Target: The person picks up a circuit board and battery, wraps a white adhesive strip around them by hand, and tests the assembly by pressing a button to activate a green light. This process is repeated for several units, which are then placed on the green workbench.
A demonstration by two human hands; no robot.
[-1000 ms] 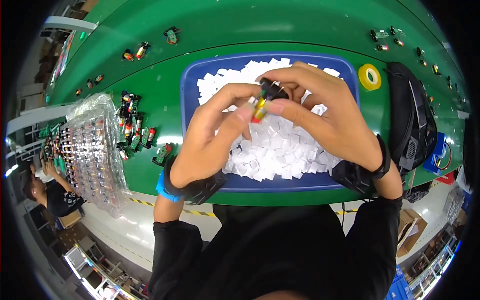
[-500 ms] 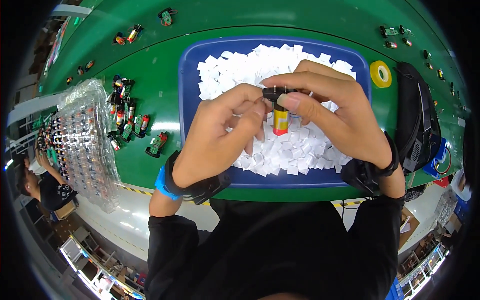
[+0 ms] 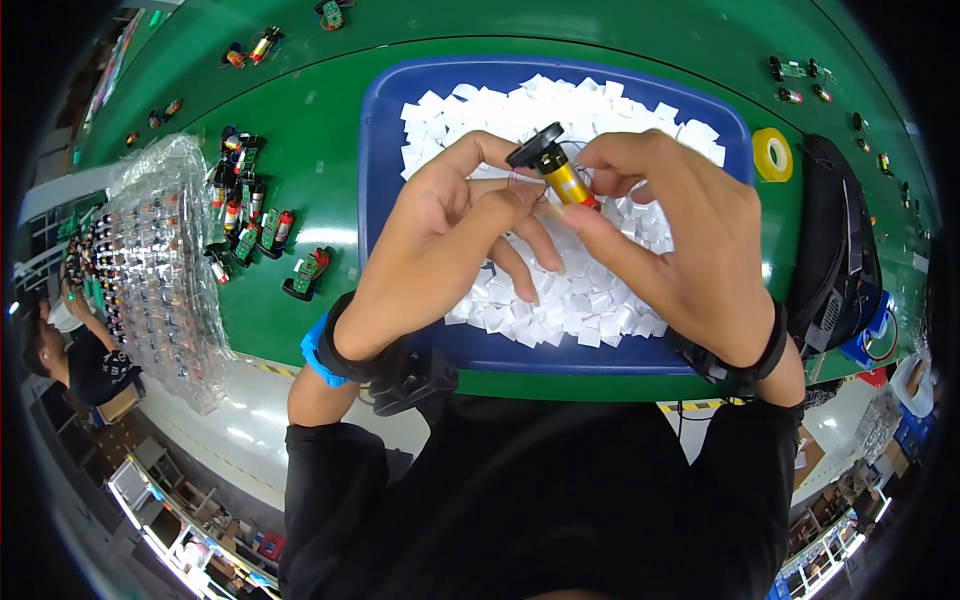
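Over the tray, a small yellow battery-like cylinder (image 3: 564, 181) tilts, its black round cap (image 3: 536, 146) up and to the left and its red end toward my right thumb. Thin wires run beside it. My left hand (image 3: 440, 235) is closed at thumb and index on the wires by the cap; its other fingers extend beneath. My right hand (image 3: 695, 235) has its thumb at the red end and curled fingers behind the cylinder, holding it loosely. Beneath both hands lies a blue tray (image 3: 550, 357) full of small white paper squares (image 3: 590, 310).
A roll of yellow tape (image 3: 772, 155) and a black bag (image 3: 835, 240) lie right of the tray. At left are several similar assemblies with green circuit boards (image 3: 245, 235) and a clear plastic pack (image 3: 165, 270). Another person (image 3: 85, 355) works at the far left.
The cylinder has turned from upright to tilted, its red end swinging right. My right hand has shifted from the black cap to the red end. The view has moved slightly.
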